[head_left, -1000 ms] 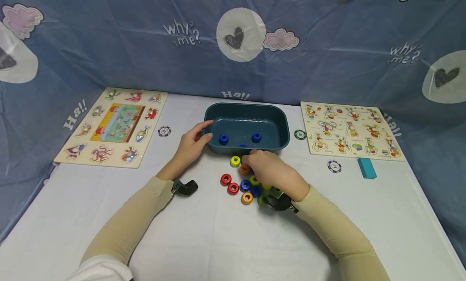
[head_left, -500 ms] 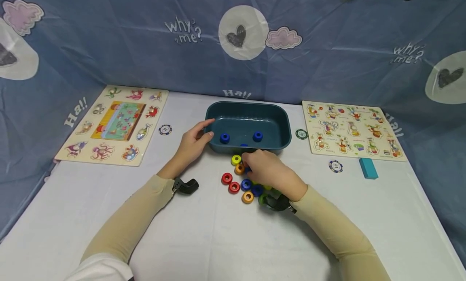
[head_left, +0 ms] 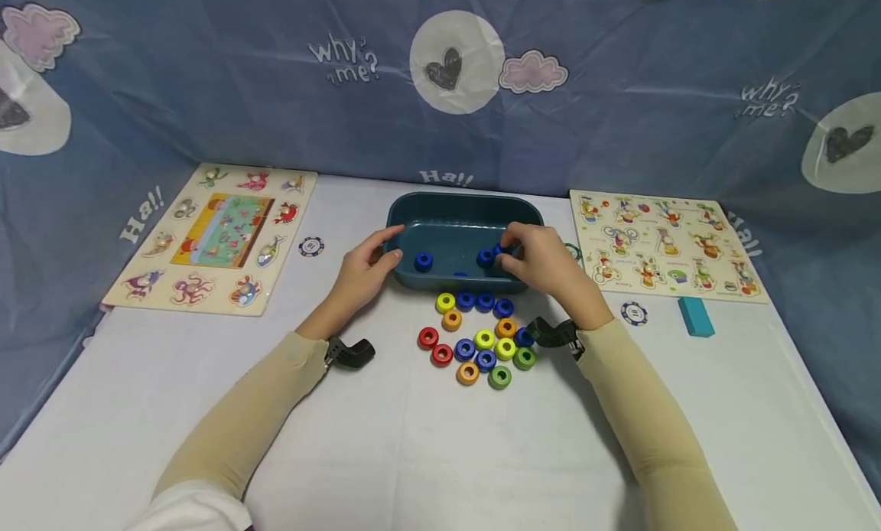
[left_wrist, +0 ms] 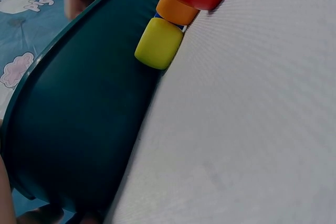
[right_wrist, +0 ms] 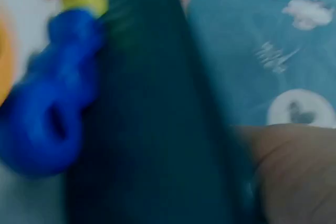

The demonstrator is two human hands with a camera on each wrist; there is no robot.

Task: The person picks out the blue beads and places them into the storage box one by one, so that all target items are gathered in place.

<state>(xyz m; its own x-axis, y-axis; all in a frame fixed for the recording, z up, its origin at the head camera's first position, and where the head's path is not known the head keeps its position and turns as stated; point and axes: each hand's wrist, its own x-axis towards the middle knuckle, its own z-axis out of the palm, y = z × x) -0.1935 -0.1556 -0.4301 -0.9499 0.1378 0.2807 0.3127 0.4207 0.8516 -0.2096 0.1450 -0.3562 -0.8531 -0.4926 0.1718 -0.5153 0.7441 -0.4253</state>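
Observation:
My right hand (head_left: 551, 267) is over the right part of the dark teal tub (head_left: 468, 210), pinching a blue ring (head_left: 501, 251) between thumb and fingers. Two blue rings (head_left: 423, 262) show on the tub floor, and a third is mostly hidden behind the near wall. At the tub's left end my left hand (head_left: 363, 269) holds the rim, thumb and index finger reaching over it. Several thick rings in blue, yellow, orange, red and green lie in front of the tub, among them a red ring (head_left: 442, 355) and a green ring (head_left: 499, 376).
A wooden sea-animal puzzle board (head_left: 165, 286) lies at the left, another puzzle board (head_left: 661, 282) at the right. Poker chips (head_left: 311, 246) lie beside them, with a teal block (head_left: 696, 317) near the right board. A patterned blue cloth (head_left: 275, 110) hangs behind the white table (head_left: 413, 454).
My right hand has lifted from the ring pile and moved up and right over the tub with a blue ring. An orange ring slid slightly left. My left hand has stayed put.

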